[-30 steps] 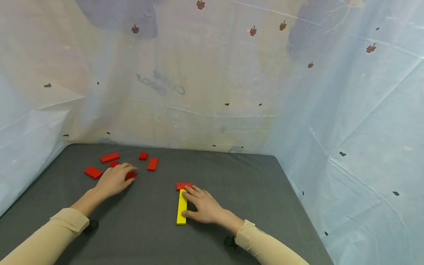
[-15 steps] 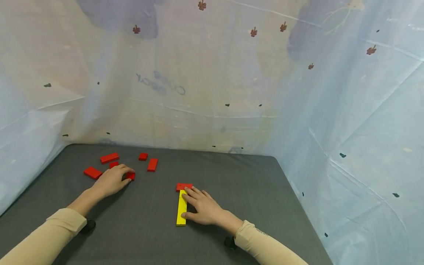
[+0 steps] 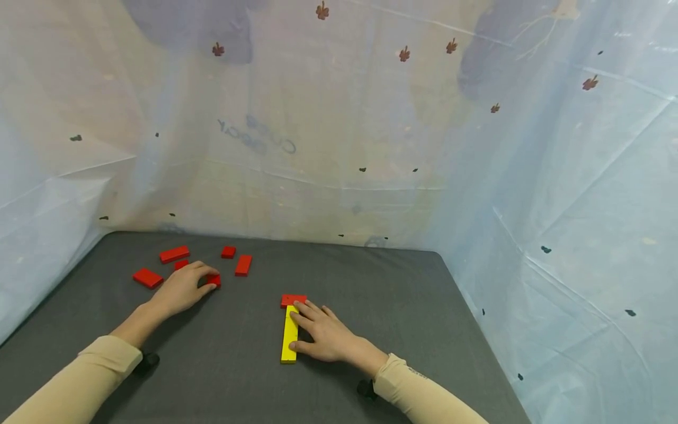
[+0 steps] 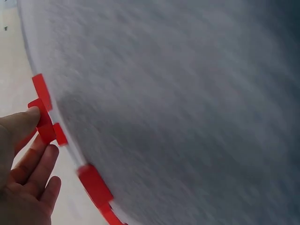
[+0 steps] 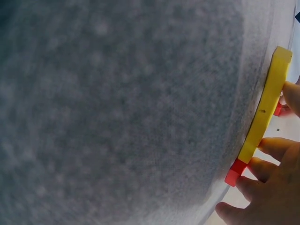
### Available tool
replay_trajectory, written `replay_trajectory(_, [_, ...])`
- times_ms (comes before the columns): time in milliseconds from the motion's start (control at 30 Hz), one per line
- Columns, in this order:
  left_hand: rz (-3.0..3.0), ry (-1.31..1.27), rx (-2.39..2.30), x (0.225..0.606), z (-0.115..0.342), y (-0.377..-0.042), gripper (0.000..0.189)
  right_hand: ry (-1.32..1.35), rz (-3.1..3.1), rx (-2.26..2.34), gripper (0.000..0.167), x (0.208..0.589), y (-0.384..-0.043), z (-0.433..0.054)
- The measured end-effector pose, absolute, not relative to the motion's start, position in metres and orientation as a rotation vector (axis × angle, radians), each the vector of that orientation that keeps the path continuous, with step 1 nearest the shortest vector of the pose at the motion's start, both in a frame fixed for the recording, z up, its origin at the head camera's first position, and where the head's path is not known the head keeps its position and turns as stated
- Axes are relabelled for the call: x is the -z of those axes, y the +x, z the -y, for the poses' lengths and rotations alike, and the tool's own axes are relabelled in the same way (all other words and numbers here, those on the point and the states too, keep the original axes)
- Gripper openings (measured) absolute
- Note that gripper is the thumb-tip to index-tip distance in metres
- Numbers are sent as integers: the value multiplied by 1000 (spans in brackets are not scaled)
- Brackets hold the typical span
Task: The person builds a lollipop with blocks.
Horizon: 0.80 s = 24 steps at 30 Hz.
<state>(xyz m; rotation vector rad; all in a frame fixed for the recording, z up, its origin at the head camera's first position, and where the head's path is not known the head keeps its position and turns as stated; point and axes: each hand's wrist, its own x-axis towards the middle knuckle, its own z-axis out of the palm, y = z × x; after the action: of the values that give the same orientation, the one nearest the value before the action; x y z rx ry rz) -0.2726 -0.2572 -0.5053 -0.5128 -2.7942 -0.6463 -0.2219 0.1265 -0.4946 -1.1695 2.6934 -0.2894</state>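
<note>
My left hand (image 3: 182, 288) pinches a small red block (image 3: 213, 281) between thumb and fingers, at the left of the grey table. In the left wrist view the thumb lies on that red block (image 4: 43, 121), which is tilted, and the other fingers spread below it. A long yellow block (image 3: 289, 335) lies at mid-table, its far end against a red block (image 3: 293, 300) set crosswise. My right hand (image 3: 328, 337) rests spread over these two from the right. The right wrist view shows its thumb and fingertips touching the side of the yellow bar (image 5: 267, 105), with further fingertips at the red block (image 5: 236, 172).
Several loose red blocks lie around the left hand: one at the far left (image 3: 148, 278), one behind it (image 3: 174, 254), a small square one (image 3: 228, 252) and an upright-lying one (image 3: 243, 265). A patterned plastic sheet (image 3: 339, 147) hangs behind the grey table (image 3: 397, 306).
The red block in my left hand has shifted slightly right and shows more of itself between the fingertips. My right hand and the yellow block have stayed in place.
</note>
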Motion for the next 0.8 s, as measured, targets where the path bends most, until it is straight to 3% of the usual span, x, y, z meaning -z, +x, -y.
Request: replay_trajectory(800, [2718,-550,966,500,184,-291,33,-1159,-2691,244,72,496,-224,-125])
